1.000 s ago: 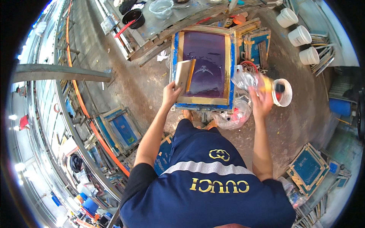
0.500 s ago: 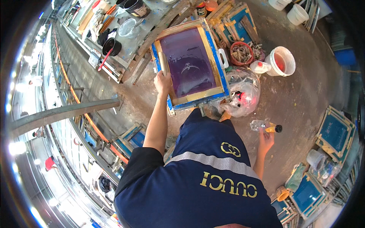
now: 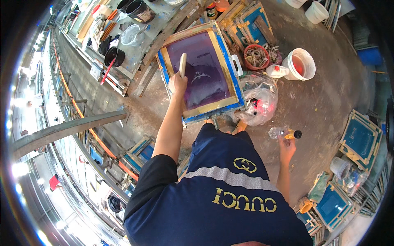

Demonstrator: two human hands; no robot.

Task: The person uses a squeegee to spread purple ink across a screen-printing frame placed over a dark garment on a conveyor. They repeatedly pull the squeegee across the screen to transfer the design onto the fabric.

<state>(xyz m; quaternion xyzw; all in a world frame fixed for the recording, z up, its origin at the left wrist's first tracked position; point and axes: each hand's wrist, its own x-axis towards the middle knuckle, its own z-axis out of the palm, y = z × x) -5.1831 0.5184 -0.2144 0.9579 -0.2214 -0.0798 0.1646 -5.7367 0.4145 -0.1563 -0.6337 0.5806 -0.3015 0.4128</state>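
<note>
A screen frame (image 3: 221, 94) with blue-taped edges and a purple mesh showing a pale crest-like design lies raised before me. My left hand (image 3: 177, 85) grips a pale squeegee (image 3: 183, 61), which is over the left part of the mesh. My right hand (image 3: 286, 147) is closed on a clear plastic bottle (image 3: 278, 132) with a yellow label and dark cap, low beside my right hip. A white jug-like handle (image 3: 237, 66) shows at the frame's right edge, and a plastic bag of items (image 3: 259, 104) lies beside the frame.
A cluttered bench (image 3: 137, 63) holds black tubs at upper left. A white bucket (image 3: 303, 61), red basket (image 3: 256, 57) and stacked screens (image 3: 254, 24) stand beyond on the floor. More screens (image 3: 356, 139) lie at right. A beam (image 3: 69, 127) and long tables run along the left.
The bottle moved from beside the screen down toward my right hip. The squeegee now sits farther in over the mesh, more upright. The view has shifted, showing more floor at lower right.
</note>
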